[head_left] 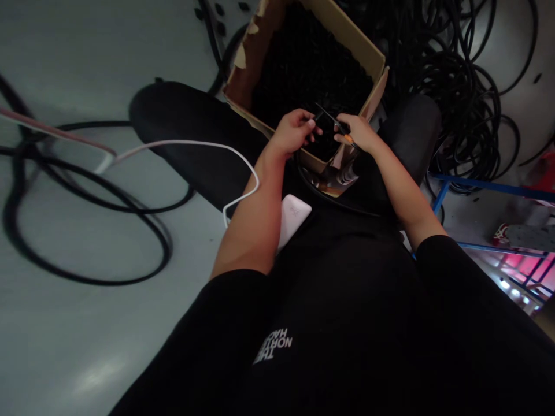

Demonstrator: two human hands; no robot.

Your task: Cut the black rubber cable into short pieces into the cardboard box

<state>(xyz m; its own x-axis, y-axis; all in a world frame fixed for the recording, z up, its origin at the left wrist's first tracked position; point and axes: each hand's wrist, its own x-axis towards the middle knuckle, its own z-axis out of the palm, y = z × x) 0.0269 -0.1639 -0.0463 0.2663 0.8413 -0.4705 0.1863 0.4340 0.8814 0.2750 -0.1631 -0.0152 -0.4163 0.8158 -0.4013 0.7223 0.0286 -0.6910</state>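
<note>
My left hand (299,130) is closed on the end of a black cable, which curves down from it across my lap. My right hand (355,132) is closed on scissors (347,137) with orange on the handle. The thin metal blades point up and left, close to the fingertips of my left hand. Both hands are over the near edge of a cardboard box (370,52). Many small black pieces (307,63) fill the box. Whether the blades touch the cable is too dark to tell.
A white power bank (295,214) lies on my lap with a white cord (208,143) running left. Black cable coils (463,110) lie at the right, and loops (99,282) on the left floor. A blue metal frame (485,185) stands at the right.
</note>
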